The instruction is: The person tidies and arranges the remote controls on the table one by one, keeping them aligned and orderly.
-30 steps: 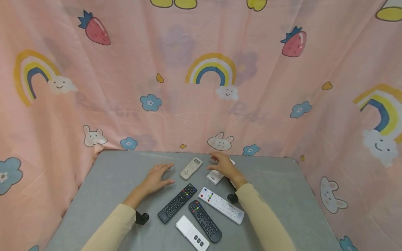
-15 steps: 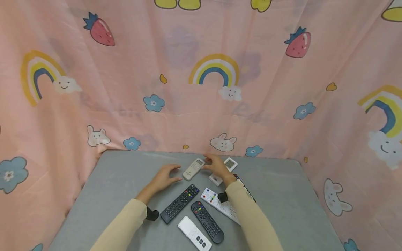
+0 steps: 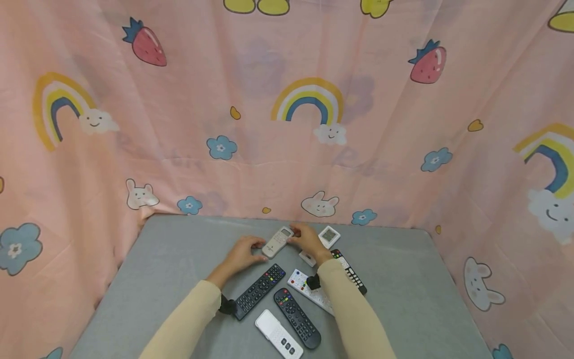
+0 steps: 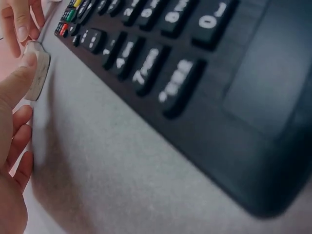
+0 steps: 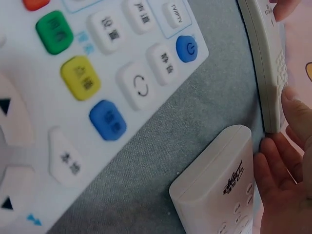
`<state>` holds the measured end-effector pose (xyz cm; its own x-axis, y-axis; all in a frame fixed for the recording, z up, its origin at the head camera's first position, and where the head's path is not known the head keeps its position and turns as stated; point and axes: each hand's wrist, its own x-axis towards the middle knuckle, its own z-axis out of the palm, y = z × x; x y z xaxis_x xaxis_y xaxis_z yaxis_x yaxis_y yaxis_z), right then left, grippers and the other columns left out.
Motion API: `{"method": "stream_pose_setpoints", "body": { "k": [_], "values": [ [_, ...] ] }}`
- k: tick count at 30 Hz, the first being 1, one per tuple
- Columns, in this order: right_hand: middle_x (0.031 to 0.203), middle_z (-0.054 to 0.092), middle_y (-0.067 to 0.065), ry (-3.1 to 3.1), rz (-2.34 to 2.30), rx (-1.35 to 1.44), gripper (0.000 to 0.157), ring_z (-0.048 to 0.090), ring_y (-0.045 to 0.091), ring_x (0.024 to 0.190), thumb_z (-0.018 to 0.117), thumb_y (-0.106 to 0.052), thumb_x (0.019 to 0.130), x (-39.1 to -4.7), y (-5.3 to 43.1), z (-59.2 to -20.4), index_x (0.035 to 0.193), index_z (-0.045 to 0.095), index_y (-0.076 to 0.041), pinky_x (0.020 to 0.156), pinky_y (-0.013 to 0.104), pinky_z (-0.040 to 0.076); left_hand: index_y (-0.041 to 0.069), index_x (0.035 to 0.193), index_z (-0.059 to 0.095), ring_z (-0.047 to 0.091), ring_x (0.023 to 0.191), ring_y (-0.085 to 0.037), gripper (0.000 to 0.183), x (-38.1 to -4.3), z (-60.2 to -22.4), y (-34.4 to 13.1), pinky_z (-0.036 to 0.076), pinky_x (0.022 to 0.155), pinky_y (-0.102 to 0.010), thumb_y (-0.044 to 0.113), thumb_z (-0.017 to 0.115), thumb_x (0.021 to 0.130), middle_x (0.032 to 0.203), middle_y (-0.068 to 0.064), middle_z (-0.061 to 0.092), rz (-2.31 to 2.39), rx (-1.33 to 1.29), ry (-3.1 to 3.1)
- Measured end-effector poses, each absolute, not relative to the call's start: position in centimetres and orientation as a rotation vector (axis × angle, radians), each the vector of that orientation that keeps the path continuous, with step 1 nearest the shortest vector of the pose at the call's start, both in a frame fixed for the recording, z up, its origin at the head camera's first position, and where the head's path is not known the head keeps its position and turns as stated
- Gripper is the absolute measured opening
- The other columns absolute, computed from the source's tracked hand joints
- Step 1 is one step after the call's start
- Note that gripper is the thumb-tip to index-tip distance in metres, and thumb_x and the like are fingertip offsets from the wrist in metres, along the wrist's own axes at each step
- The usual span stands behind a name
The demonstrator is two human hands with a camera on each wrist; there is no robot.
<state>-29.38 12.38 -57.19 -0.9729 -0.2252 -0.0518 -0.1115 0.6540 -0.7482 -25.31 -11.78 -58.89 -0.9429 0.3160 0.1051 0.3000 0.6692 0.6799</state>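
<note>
A beige remote control [image 3: 277, 243] with a small screen lies at the back of the table, between the two hands. My left hand [image 3: 244, 253] holds its near left end with curled fingers; in the left wrist view the thumb [image 4: 28, 62] is on the remote. At the screen end, my right hand [image 3: 309, 240] pinches it, with the thumb on its face in the right wrist view and the fingers [image 5: 280, 161] at its end. Beneath the right hand lies a white remote with a screen [image 3: 329, 236], its middle hidden.
Nearer on the grey table [image 3: 403, 289] lie a black remote [image 3: 260, 291], a rounded black one [image 3: 297, 317], a white one with few buttons [image 3: 279, 334] and a white one with coloured buttons [image 5: 112, 73]. A black-and-white remote [image 3: 350, 271] lies beside the right sleeve. A pink curtain [image 3: 179, 99] hangs behind.
My right hand has moved left, off the white screen remote, to the beige remote's screen end. My left hand has moved right to its other end. The view has shifted slightly.
</note>
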Motion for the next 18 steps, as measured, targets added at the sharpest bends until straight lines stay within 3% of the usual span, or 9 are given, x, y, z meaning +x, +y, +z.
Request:
{"method": "stream_pose_setpoints", "body": {
  "k": [18],
  "values": [
    [0.116, 0.059, 0.016, 2.754, -1.152, -0.284, 0.05, 0.057, 0.024, 0.101, 0.073, -0.015, 0.089, -29.55, 11.85, -57.54, 0.134, 0.058, 0.0, 0.093, 0.042, 0.051, 0.013, 0.114, 0.072, 0.054, 0.093, -0.018, 0.05, -25.29, -59.16, -10.75, 0.045, 0.088, -0.039, 0.033, 0.087, 0.071, 0.097, -0.002, 0.067, 1.056, 0.452, 2.97]
  ]
}}
